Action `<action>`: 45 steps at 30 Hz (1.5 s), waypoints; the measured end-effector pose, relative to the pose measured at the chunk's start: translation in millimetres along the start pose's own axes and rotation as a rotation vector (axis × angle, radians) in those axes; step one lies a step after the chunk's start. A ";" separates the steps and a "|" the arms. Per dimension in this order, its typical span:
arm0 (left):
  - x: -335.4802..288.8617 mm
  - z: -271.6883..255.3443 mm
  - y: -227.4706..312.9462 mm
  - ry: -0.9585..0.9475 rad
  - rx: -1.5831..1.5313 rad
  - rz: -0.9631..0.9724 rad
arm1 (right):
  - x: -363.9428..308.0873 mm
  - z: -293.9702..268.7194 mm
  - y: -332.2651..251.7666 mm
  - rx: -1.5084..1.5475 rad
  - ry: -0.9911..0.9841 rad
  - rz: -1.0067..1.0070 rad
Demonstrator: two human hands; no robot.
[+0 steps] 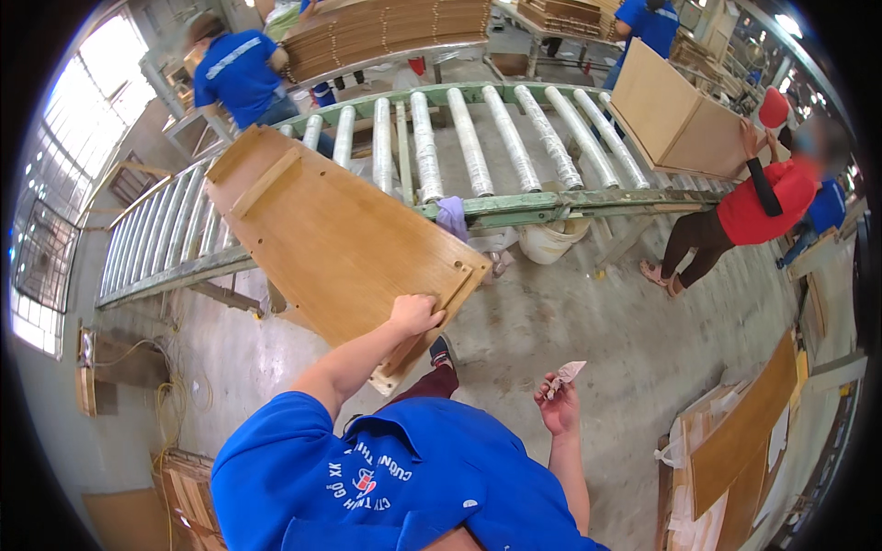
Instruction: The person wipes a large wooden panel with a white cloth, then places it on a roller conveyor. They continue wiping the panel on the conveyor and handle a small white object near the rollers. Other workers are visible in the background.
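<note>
My left hand [415, 316] is closed on the near end of a large brown wooden panel [331, 230]. The panel is tilted, with its far end over the roller conveyor [478, 209]. A wooden batten [266, 183] crosses its far part, and strips with holes run along its near end. Out to the right, my right hand [559, 410] pinches a crumpled pinkish-white scrap [569, 372], apart from the panel. Whether the scrap is paper or cloth I cannot tell.
A purple rag [452, 218] hangs on the conveyor's near rail, above a white bucket [552, 241]. At right, a person in red [770, 204] handles a wooden box [669, 119]. Leaning boards [746, 432] stand lower right; a hose [165, 404] lies at left.
</note>
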State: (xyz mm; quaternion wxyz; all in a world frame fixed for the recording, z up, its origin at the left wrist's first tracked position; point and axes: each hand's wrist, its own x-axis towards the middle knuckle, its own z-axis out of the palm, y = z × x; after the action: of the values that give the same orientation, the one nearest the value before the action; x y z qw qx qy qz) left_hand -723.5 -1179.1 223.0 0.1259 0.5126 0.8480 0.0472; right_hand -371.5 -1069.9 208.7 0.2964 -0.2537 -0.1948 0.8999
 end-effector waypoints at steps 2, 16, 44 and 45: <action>40.6 2.0 17.4 0.041 -0.048 -0.010 | 10.3 1.2 -0.8 0.003 0.029 -0.026; 322.5 -44.3 35.5 0.055 -0.585 -0.085 | 140.1 50.6 3.5 -0.062 0.321 -0.062; 268.1 -107.4 -207.3 0.540 -0.143 -0.427 | 410.5 71.9 -116.9 -0.196 0.190 -0.011; 274.6 -116.2 -218.2 0.561 -0.135 -0.490 | 425.4 72.9 -125.5 -0.200 0.106 0.016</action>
State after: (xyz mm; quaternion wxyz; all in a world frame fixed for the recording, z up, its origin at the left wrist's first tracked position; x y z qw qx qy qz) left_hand -1062.6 -1033.9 244.1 -0.0704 0.2522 0.9420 0.2099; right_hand -654.5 -721.6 184.5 0.2722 -0.3309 -0.2654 0.8637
